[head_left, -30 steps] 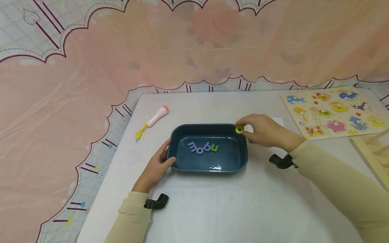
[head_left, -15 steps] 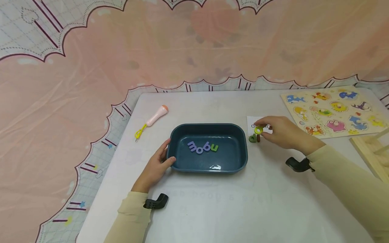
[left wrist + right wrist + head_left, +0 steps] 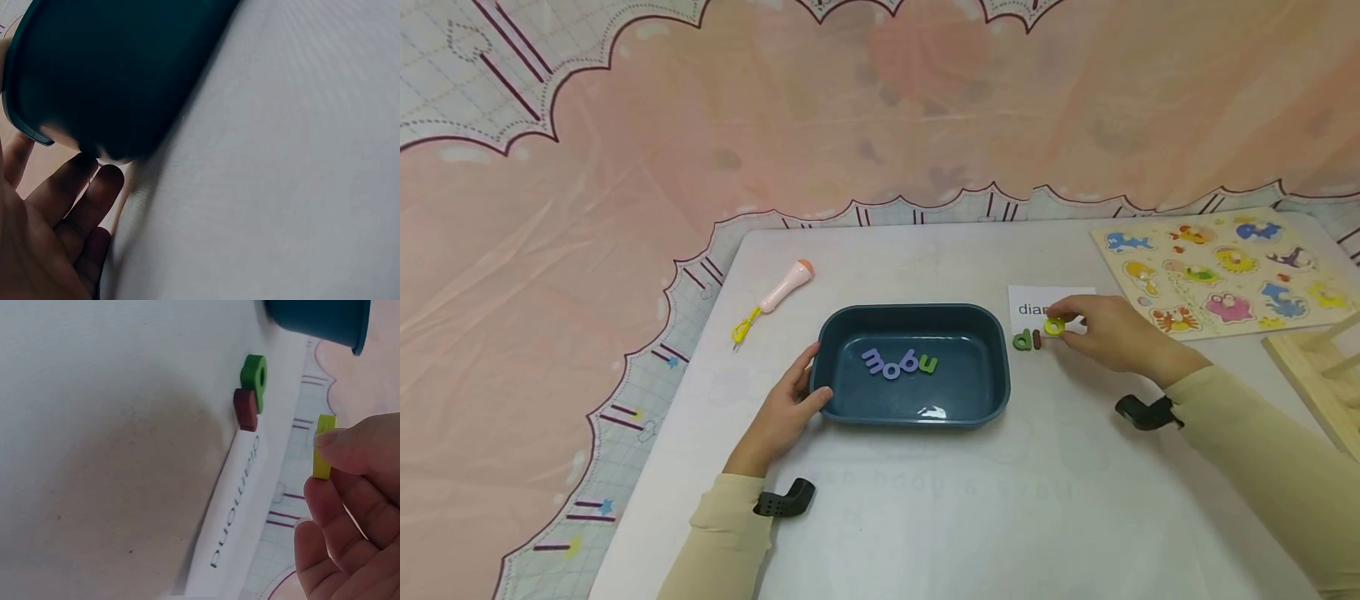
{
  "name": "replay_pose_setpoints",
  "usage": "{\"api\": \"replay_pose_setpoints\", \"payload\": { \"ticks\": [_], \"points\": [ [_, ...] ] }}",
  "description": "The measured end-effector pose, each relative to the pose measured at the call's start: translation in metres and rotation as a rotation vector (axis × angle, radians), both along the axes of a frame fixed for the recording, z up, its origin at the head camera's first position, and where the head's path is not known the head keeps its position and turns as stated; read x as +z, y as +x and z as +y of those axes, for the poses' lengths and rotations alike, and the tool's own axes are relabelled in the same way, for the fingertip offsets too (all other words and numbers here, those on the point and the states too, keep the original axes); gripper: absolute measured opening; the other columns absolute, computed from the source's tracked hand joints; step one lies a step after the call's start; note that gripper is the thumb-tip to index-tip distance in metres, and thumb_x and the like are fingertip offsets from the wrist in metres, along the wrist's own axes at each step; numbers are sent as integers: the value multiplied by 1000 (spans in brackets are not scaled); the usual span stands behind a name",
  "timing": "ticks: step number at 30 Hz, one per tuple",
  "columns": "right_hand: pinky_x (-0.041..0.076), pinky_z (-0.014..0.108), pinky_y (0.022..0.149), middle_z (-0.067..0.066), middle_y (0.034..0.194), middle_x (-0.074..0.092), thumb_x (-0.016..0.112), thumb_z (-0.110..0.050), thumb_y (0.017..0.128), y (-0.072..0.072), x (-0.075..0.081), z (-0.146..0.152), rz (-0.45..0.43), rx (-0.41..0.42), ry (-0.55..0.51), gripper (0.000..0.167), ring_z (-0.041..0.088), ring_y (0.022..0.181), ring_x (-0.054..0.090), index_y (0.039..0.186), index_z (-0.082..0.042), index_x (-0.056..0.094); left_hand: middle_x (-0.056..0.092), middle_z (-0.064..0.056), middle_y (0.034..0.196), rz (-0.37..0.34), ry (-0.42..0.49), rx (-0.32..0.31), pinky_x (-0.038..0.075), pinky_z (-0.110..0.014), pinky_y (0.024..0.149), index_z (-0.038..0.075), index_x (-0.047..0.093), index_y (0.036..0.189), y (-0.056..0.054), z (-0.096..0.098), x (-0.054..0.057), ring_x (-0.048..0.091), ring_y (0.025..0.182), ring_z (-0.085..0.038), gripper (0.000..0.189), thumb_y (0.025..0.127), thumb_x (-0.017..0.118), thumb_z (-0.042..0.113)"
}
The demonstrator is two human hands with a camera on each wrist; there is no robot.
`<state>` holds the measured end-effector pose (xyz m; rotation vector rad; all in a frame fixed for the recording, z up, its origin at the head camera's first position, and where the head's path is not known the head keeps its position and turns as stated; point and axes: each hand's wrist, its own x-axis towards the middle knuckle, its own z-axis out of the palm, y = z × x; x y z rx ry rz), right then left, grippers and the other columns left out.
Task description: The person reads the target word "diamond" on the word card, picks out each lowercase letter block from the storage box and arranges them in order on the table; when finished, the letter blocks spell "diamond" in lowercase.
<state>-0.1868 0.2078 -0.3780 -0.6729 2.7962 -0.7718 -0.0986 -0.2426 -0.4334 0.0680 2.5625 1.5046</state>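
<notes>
In the head view, my left hand (image 3: 781,410) holds the left end of a dark blue tray (image 3: 992,412), thumb at the rim and fingers along the outer wall (image 3: 144,56). Inside the tray lie a purple m (image 3: 872,361), a purple o (image 3: 891,372), another purple letter (image 3: 908,360) and a green letter (image 3: 928,365). My right hand (image 3: 1112,333) pinches a yellow letter (image 3: 322,447) with a round hole, raised over a white card (image 3: 225,537) reading "diamond". Below the card's printed word, a green d (image 3: 1022,340) and a brown i-like letter (image 3: 1037,339) lie side by side.
A pink toy microphone (image 3: 786,286) with a yellow cord lies at the back left. A sea-animal puzzle board (image 3: 1180,243) is at the back right, with a wooden frame (image 3: 1300,383) in front of it. Patterned fabric (image 3: 850,108) hangs behind the white table (image 3: 925,517).
My right hand has carried the yellow letter rightwards from the tray's right rim to the card, uncovering the green and brown letters. My left hand stays at the tray.
</notes>
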Motion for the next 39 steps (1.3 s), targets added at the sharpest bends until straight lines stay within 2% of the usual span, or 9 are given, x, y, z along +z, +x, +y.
{"api": "replay_pose_setpoints", "payload": {
  "ticks": [17, 30, 39],
  "points": [
    [41, 59, 101, 24, 123, 63, 62, -5, 93, -6, -21, 3, -94, -44, 23, 34, 42, 117, 55, 126, 5, 61, 35, -21, 156, 2, 11, 5, 26, -60, 112, 23, 24, 161, 1, 0, 1, 33, 144, -36, 71, 100, 61, 24],
    [41, 60, 101, 24, 127, 62, 62, -6, 92, -7, -25, -4, -110, -53, 65, 37, 43, 119, 55, 127, 4, 61, 36, -19, 156, 9, 41, -2, 24, -57, 114, 20, 25, 160, 1, 1, 3, 33, 145, -34, 70, 100, 61, 22],
    [44, 58, 99, 23, 121, 65, 63, -7, 93, -8, -31, -4, -68, -45, 74, 32, 40, 112, 59, 122, 5, 63, 37, -19, 156, 10, 51, -3, 24, -56, 114, 20, 25, 160, 1, 1, 2, 33, 144, -34, 70, 100, 61, 22]
  ]
}}
